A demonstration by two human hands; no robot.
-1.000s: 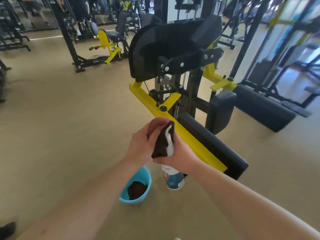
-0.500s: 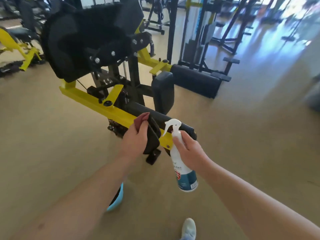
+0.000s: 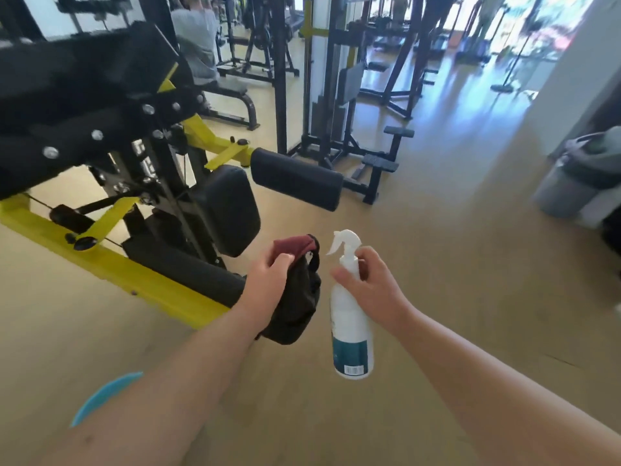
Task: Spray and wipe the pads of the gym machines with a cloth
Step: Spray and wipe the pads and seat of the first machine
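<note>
Gripping cloth [image 3: 295, 297] in left hand [image 3: 268, 280], bottle [image 3: 351, 331] in right hand [image 3: 369, 287]; best to aim nozzle [image 3: 342, 242] squarely at near pad [image 3: 228, 210], left, before squeezing.

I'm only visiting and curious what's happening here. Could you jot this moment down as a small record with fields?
place: gym floor
left hand: grips a dark cloth
right hand: holds a white spray bottle by its neck, nozzle pointing left
pads nearby: square black pad, roller pad
also in view: edge of a blue basin, lower left
</note>
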